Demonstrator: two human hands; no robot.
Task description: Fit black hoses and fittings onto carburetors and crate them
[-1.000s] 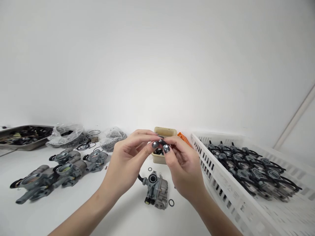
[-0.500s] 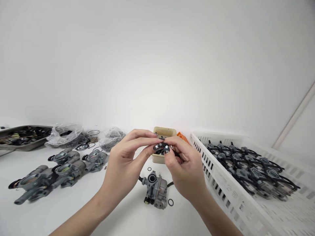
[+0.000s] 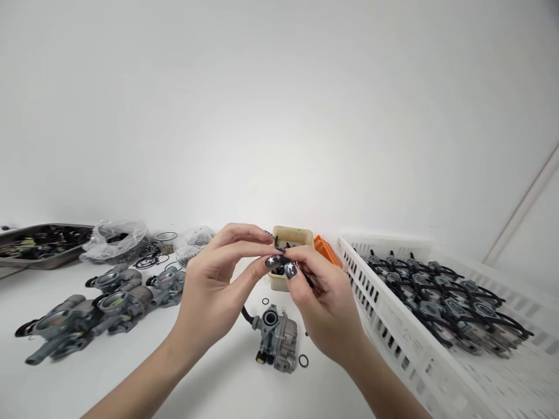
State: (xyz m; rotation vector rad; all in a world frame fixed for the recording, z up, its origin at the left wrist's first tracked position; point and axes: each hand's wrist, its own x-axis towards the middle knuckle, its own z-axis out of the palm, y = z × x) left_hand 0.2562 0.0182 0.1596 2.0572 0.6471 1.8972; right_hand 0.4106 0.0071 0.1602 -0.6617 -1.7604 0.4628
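My left hand [image 3: 218, 285] and my right hand [image 3: 325, 297] meet fingertip to fingertip above the table. Both pinch a small dark part, mostly covered by the fingers, so its shape cannot be made out. Below them a grey metal carburetor [image 3: 278, 340] lies on the white table, with a black hose [image 3: 247, 315] at its left side. One small black ring [image 3: 265, 301] is above the carburetor and a larger black ring [image 3: 303, 361] is at its lower right. Behind my fingers stands a cream bin [image 3: 293, 234] holding small dark parts.
Several carburetors [image 3: 116, 302] lie at the left, before plastic bags [image 3: 116, 241] of small parts and a metal tray [image 3: 56, 260]. On the right a white crate [image 3: 404, 326] holds several carburetors with hoses. An orange basket [image 3: 326, 250] leans beside the cream bin.
Both hands have moved slightly left, still pinched together. More of the orange basket and of the hose at the carburetor's left now shows.
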